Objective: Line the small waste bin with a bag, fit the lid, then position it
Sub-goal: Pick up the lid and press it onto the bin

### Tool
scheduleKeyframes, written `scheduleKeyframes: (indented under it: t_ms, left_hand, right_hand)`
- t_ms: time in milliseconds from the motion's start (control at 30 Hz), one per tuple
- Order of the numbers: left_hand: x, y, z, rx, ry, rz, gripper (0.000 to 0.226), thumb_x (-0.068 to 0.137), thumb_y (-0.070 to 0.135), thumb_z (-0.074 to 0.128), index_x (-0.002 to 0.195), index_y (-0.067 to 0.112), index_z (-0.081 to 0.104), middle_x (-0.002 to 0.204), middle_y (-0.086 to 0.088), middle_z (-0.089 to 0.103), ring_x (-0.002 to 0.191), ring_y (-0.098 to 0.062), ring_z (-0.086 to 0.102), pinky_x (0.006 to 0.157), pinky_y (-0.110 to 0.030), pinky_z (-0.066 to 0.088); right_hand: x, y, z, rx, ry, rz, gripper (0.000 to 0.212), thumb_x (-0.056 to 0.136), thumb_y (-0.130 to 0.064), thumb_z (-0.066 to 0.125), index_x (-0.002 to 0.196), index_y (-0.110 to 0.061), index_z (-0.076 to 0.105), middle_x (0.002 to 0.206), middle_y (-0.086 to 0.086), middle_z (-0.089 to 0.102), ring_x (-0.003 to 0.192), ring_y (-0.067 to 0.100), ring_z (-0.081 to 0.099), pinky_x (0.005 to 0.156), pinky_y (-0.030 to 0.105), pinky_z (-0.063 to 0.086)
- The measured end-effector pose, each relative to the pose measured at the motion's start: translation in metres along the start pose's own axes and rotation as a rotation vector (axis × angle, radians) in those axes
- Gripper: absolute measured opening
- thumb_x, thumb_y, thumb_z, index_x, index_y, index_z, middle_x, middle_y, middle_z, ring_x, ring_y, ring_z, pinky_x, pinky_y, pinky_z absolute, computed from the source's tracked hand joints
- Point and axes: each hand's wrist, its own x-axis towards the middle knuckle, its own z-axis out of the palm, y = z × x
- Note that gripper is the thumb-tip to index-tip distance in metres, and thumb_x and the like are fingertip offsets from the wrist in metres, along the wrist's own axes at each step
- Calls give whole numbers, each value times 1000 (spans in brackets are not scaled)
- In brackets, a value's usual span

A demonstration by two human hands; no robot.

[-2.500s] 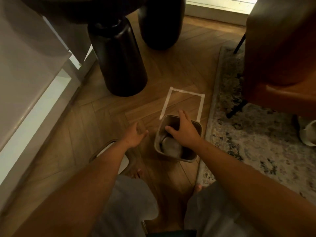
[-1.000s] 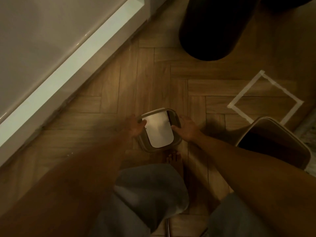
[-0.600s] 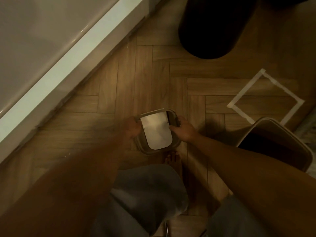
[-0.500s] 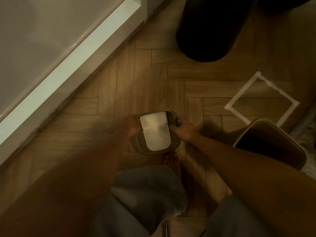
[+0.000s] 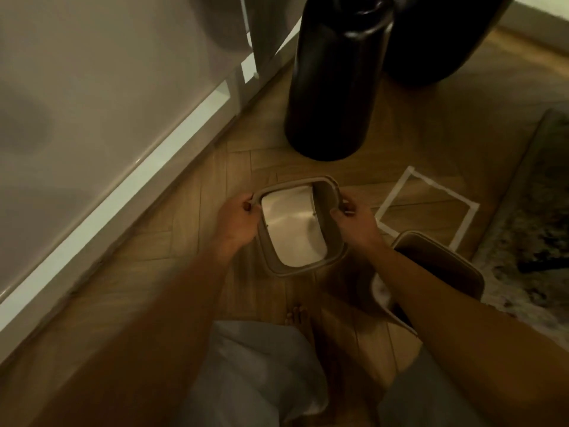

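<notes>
Knees and a bare foot (image 5: pixel 296 315) sit nearest on the wood floor (image 5: pixel 172 272). Just beyond, the left hand (image 5: pixel 237 221) and right hand (image 5: pixel 354 221) have their fingers curled shut on opposite edges of the lid (image 5: pixel 300 224), held in the air. The bin (image 5: pixel 437 272) stands at the right, partly behind the right forearm; I cannot tell if its bag is seated. A loose bag edge could bunch and stop the lid closing. Farther off lies the tape square (image 5: pixel 428 208); a crooked placement would overlap it.
</notes>
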Motion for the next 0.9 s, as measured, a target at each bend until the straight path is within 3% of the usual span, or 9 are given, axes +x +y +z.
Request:
scheduleKeyframes:
  t_ms: [67,233,400,500,633,700,767,833,900]
  left_hand:
    - [-6,26,2,-53,56,25,33,97,24,62,127,11,68,104,-2,70,94,-19,65,87,-30,51]
    - [-22,79,14,-179,93,120,32,96,26,65,126,15,69,95,6,67,78,-1,60,69,-11,44]
    - [-35,129,38,-287,40,158,34,97,31,64,129,21,67,99,9,68,91,-11,67,86,-41,61]
    - [-44,157,53,-334,22,176,31,94,32,66,125,27,67,100,10,69,95,-13,70,86,-43,61]
    - [-55,190,78,-420,19,170,23,90,29,70,111,38,64,99,6,72,89,-13,73,74,-41,64]
    - [-63,205,93,-447,-9,169,28,93,21,69,119,29,62,103,6,69,90,-11,72,70,-30,64]
    - [-70,217,107,-462,-40,162,33,94,18,68,126,22,61,104,6,68,90,-11,71,67,-22,61]
    - [-77,228,119,-456,-72,162,35,94,18,68,128,19,61,102,7,67,89,-10,71,66,-21,60]
    - [-83,237,132,-432,-97,159,35,93,18,69,128,17,62,99,8,68,86,-10,72,65,-20,59]
  right_hand:
    - [-7,-6,-23,8,24,-27,48,100,-27,63,146,-25,54,129,0,69,111,20,69,92,37,58]
    - [-33,-10,-72,-43,24,-90,51,96,-26,66,146,-26,54,133,1,68,117,19,66,99,44,58]
    - [-65,-13,-116,-206,64,-236,54,94,-26,68,145,-16,54,137,-4,58,122,14,58,105,34,50]
    - [-86,-18,-139,-306,84,-273,58,96,-33,68,149,-16,51,156,4,47,141,20,46,111,26,35]
    - [-118,-19,-161,-321,3,-300,57,97,-43,66,148,-21,53,149,0,55,126,11,57,92,10,39]
    - [-132,-18,-170,-335,-41,-315,59,97,-46,65,149,-23,52,148,-4,56,117,2,57,79,-3,39]
    - [-140,-15,-177,-350,-67,-321,56,98,-40,66,148,-19,53,145,-3,59,117,0,55,77,-7,37]
    - [-145,-8,-184,-378,-61,-319,51,100,-32,64,148,-16,54,140,-2,63,118,1,57,81,-5,39]
    - [-149,0,-193,-410,-41,-315,46,101,-28,62,146,-18,55,137,-2,66,121,8,62,89,8,47]
